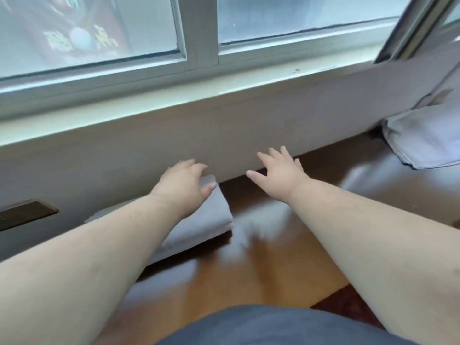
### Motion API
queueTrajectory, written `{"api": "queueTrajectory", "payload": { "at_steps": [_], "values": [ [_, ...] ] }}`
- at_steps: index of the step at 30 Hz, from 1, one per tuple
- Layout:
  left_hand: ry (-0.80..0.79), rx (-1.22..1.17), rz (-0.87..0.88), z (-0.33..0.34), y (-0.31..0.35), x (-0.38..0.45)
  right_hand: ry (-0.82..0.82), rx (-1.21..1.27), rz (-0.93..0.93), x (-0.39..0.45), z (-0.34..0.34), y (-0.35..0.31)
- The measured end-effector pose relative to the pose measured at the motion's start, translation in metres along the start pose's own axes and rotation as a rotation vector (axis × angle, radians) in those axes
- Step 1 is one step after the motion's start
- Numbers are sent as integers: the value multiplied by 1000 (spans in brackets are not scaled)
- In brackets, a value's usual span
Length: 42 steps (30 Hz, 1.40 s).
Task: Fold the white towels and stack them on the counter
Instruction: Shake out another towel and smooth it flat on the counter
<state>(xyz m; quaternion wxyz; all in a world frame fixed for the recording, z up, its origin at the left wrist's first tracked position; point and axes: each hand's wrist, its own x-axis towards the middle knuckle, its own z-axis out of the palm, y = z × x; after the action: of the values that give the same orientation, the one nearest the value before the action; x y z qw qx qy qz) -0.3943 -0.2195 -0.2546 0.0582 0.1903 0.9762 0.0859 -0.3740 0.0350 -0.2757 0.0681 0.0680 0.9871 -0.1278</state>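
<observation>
- Under the left hand [184,181] lies 1 folded towel [199,225] on the wooden counter [261,270], pushed close to the wall below the window sill [149,113]; I judge it is placed there as the start of the stack.
- The left hand's fingers are loose and spread over the towel's far end, gripping nothing; whether they touch it is unclear.
- Just right of it, the right hand [278,175] hovers over bare counter, fingers straight and splayed, empty.
- Far to the right of the right hand, 1 more white towel [423,140] lies looser, probably awaiting folding.
- Count: 2 towels, 2 hands.
</observation>
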Motion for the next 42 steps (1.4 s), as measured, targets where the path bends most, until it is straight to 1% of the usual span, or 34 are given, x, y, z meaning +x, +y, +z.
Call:
{"api": "queueTrajectory", "payload": {
  "at_steps": [3,9,11,16,19,24,29,32,37,42],
  "values": [
    [94,-13,146,-31,50,12,87,-22,100,-28,-51,55],
    [157,-34,265,-82,165,19,303,-51,237,-110,-146,161],
    [176,-42,316,-91,213,15,338,-68,288,-144,-168,196],
    [163,-26,449,-93,342,-14,319,-39,404,-235,-193,288],
    [148,-26,469,-78,411,-42,358,8,415,-288,-199,339],
    [101,-14,454,-46,505,-82,376,-1,455,-365,-207,411],
    [76,-9,437,-27,568,-94,336,-14,483,-406,-219,462],
    [75,-26,428,-19,596,-92,364,4,497,-416,-223,483],
    [34,-47,414,4,631,-73,322,39,495,-409,-207,517],
    [1,-56,404,35,666,-31,309,67,522,-386,-195,564]
  ]
}}
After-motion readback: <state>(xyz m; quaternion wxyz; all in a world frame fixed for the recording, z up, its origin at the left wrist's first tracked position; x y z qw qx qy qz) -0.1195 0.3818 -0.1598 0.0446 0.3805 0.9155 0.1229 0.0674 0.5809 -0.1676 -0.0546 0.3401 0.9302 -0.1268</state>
